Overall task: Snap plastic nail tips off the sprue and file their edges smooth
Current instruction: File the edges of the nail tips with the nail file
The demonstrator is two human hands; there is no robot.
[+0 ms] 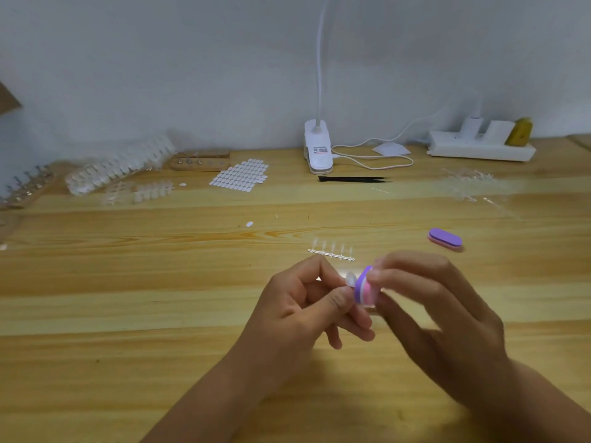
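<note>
Above the wooden table (160, 314), my left hand (303, 308) pinches a small clear nail tip (350, 278) between thumb and fingers. My right hand (441, 318) grips a purple and pink buffer block (364, 287), whose purple face touches the tip. The right hand is blurred. A clear sprue (331, 251) with several nail tips lies flat on the table just beyond my hands.
A second purple buffer block (445, 239) lies at the right. Black tweezers (351, 179), a white clip lamp (318, 148) with its cable and a power strip (479, 148) stand at the back. Piled sprues (121, 169), a sheet of white tabs (240, 175) and more clear sprues (470, 183) lie around.
</note>
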